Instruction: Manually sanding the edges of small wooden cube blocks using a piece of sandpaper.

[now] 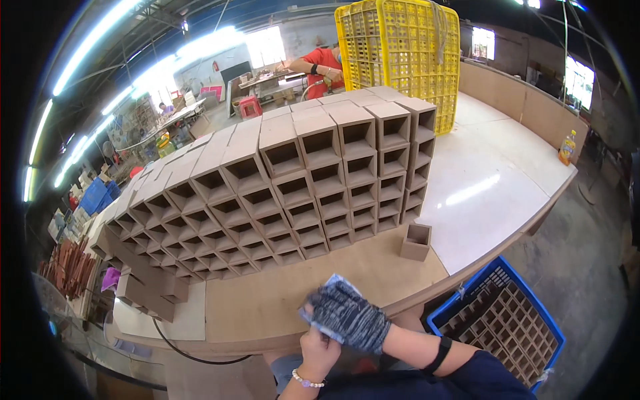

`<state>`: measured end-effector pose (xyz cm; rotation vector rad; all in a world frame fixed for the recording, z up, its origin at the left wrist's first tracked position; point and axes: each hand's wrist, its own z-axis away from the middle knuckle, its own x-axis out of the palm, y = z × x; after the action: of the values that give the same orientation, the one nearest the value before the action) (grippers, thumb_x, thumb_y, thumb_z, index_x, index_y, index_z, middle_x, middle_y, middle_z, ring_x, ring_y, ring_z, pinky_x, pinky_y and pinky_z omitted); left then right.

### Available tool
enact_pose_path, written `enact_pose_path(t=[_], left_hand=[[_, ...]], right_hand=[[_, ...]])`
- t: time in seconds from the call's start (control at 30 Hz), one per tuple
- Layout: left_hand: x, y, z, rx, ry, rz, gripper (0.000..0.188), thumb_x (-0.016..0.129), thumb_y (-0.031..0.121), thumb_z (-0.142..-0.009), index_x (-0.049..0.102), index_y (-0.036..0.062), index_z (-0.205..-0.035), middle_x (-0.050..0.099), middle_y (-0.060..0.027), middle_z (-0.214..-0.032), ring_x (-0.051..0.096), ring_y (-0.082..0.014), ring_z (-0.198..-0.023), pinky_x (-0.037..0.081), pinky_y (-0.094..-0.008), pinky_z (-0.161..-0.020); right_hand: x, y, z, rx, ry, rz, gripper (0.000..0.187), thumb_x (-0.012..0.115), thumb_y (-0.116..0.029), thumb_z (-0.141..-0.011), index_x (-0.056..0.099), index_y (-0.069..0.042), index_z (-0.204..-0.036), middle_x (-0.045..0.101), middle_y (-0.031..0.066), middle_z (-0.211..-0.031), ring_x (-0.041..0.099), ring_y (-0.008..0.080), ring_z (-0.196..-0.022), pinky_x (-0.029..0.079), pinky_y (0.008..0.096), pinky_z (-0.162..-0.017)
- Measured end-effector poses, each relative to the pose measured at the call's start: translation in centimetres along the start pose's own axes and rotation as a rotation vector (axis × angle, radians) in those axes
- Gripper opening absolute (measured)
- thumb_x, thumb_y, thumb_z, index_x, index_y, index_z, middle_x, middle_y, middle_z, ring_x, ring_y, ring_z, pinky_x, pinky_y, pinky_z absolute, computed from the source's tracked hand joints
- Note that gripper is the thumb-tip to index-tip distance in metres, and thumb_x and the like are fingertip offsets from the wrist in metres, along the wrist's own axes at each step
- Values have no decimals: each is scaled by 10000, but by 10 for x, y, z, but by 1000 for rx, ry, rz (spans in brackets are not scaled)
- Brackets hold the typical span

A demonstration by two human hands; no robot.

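My right hand [352,315], in a grey-flecked knit glove, is held over the table's front edge. A thin, light blue and white sheet [330,333], cloth or paper, shows around the glove's edges and lies against the palm side. My bare left hand [320,352], with a beaded bracelet at the wrist, is closed at the lower edge of that sheet, its fingertips partly hidden. Beyond the hands stands a stacked wall of square, brown-grey open boxes [293,157], their hollow ends toward me. A single box [417,241] stands apart at the right end of the stack.
A blue crate [437,319] full of similar boxes sits low on my right. A tall yellow crate [385,47] stands behind the stack. An orange-yellow bottle [567,148] is at the table's [483,193] far right edge. A person in red [325,70] works beyond.
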<state>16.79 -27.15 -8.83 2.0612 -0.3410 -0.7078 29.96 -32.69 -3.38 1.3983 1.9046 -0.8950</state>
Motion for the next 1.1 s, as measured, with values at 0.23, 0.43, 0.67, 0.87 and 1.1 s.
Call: enact_pose_path(t=[0.23,0.43,0.67,0.87,1.1], left_hand=[[-7,4,0,-2,30,-84,87,630,49,-784,580,6,-841,641,-151,-703,653,-290,-630,500,-334,-566],[-3,7,-3,-108,0,46,58,625,56,-785,586,27,-815,629,-134,-668,630,-279,-571,485,-313,-531],[-7,13,3,-54,1,-113,125,627,121,-806,548,38,-856,585,-157,-631,631,-302,-578,490,-374,-510],[-4,-2,6,-61,-63,-143,134,602,88,-831,552,39,-946,624,-130,-706,646,-247,-608,501,-316,-549],[-5,7,4,-10,0,-40,201,590,124,-824,515,48,-994,580,-155,-647,591,-334,-580,464,-398,-514]], right_hand=[[7,27,-1,226,-39,190,379,454,-226,-867,534,-109,-1218,558,136,-1202,530,274,-1123,343,465,-1008],[10,11,1,30,41,-4,316,518,-206,-819,580,-98,-1109,592,116,-1081,568,282,-1001,398,441,-941],[-3,16,8,106,-6,122,475,474,-146,-815,469,-59,-1282,523,189,-1223,473,340,-1164,309,484,-1033],[17,23,-3,110,-104,128,290,478,-164,-809,569,-47,-1058,564,178,-1086,521,335,-1022,361,465,-956],[11,14,6,123,-4,-8,325,540,-167,-785,567,-46,-1085,566,157,-1149,524,342,-1084,354,494,-979]])
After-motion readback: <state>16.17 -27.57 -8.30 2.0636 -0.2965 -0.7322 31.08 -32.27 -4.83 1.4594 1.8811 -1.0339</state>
